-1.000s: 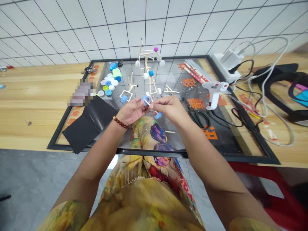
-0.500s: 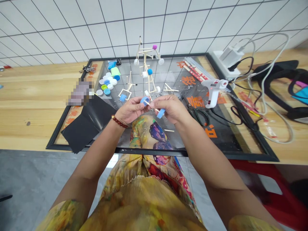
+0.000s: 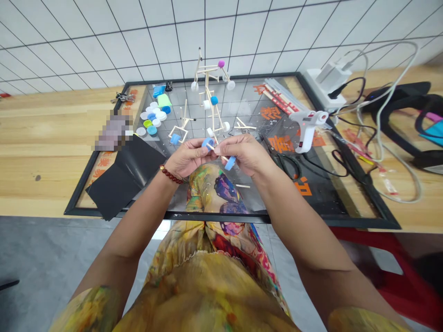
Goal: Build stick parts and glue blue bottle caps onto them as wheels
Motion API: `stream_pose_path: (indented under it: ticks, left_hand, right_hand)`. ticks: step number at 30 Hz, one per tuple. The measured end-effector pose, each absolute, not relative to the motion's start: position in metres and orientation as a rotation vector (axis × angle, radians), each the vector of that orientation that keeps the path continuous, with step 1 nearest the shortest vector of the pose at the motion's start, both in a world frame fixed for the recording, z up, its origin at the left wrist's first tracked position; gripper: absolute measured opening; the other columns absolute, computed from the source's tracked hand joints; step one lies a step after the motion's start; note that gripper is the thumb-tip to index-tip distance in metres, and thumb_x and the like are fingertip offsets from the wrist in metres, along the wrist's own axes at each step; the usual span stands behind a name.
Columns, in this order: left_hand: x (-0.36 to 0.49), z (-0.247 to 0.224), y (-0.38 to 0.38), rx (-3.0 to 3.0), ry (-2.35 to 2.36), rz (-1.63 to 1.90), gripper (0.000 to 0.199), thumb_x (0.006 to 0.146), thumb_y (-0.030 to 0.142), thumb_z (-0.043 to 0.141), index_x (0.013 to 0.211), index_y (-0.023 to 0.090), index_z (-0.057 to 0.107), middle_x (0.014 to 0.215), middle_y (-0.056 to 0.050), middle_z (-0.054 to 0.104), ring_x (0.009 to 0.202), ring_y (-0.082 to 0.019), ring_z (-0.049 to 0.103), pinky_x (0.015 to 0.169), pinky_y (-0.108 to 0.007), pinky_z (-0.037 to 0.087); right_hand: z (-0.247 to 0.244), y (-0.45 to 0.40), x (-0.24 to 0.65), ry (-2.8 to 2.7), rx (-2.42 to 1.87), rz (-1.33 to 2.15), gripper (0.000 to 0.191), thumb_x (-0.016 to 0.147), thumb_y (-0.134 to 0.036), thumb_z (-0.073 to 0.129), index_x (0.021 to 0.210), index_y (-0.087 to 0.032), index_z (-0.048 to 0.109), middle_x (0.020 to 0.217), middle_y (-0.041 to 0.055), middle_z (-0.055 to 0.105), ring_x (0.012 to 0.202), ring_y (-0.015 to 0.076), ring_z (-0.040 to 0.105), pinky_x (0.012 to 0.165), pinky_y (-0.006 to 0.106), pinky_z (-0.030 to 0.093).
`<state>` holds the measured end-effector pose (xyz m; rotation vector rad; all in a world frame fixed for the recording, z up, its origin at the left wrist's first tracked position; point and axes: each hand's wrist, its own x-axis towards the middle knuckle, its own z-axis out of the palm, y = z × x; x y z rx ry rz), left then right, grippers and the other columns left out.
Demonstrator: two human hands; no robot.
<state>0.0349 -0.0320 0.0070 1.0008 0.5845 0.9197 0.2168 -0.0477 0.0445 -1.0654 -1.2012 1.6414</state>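
Note:
My left hand point(image 3: 189, 159) pinches a blue bottle cap point(image 3: 208, 143) between thumb and fingers. A thin pale stick point(image 3: 224, 158) runs from that cap to a second blue cap point(image 3: 230, 163). My right hand point(image 3: 243, 153) is closed on the stick, close to my left fingertips; its fingers partly hide the stick. Just beyond the hands stands a frame of sticks point(image 3: 213, 115) with white, blue and magenta caps. To its left lies a smaller stick piece point(image 3: 183, 124) with a blue cap.
Loose bottle caps point(image 3: 154, 115) and black sheets point(image 3: 128, 175) lie at left. At right are a white glue gun point(image 3: 309, 129), black scissors point(image 3: 289, 166), glue sticks point(image 3: 280, 97) and a power strip point(image 3: 323, 92) with cables. A loose stick point(image 3: 242, 186) lies near the front edge.
Both hands keep their grip on the capped stick, almost in the same place. The view has shifted slightly.

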Motion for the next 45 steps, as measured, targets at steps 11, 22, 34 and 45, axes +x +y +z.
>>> stream_pose_path:
  ticks: [11,22,34,45]
  left_hand:
    - [0.029,0.024,-0.036,1.435,0.698,1.084,0.041,0.053,0.025,0.096,0.091,0.022,0.081,0.091,-0.005,0.076,0.080,-0.016,0.071,0.080,-0.033,0.060]
    - [0.037,0.034,-0.046,1.808,0.667,1.252,0.046,0.055,0.029,0.095,0.097,0.021,0.079,0.091,-0.005,0.071,0.081,-0.015,0.065,0.078,-0.030,0.056]
    - [0.040,0.029,-0.046,1.913,0.822,1.418,0.034,0.060,0.026,0.091,0.091,0.019,0.080,0.088,-0.004,0.073,0.079,-0.014,0.067,0.077,-0.028,0.055]
    - [0.039,0.028,-0.046,1.924,0.850,1.387,0.030,0.062,0.030,0.090,0.088,0.018,0.080,0.081,-0.003,0.073,0.070,-0.012,0.064,0.069,-0.026,0.054]
  right_hand:
    - [0.041,-0.042,0.228,-1.328,-0.997,1.715,0.018,0.057,-0.030,0.081,0.061,-0.016,0.071,0.048,-0.0010,0.056,0.046,0.0110,0.048,0.049,0.027,0.039]
    - [0.029,-0.034,0.245,-1.638,-0.865,1.422,0.024,0.066,-0.044,0.087,0.076,-0.024,0.079,0.075,0.0005,0.072,0.073,0.0155,0.063,0.078,0.033,0.050]
    - [0.018,-0.036,0.241,-1.781,-0.836,0.929,0.020,0.077,-0.048,0.080,0.074,-0.028,0.079,0.075,0.0018,0.068,0.082,0.0200,0.060,0.080,0.036,0.048]
    - [0.025,-0.042,0.236,-1.878,-0.892,0.472,0.013,0.082,-0.040,0.077,0.074,-0.030,0.078,0.069,0.0014,0.070,0.086,0.0234,0.057,0.091,0.045,0.043]
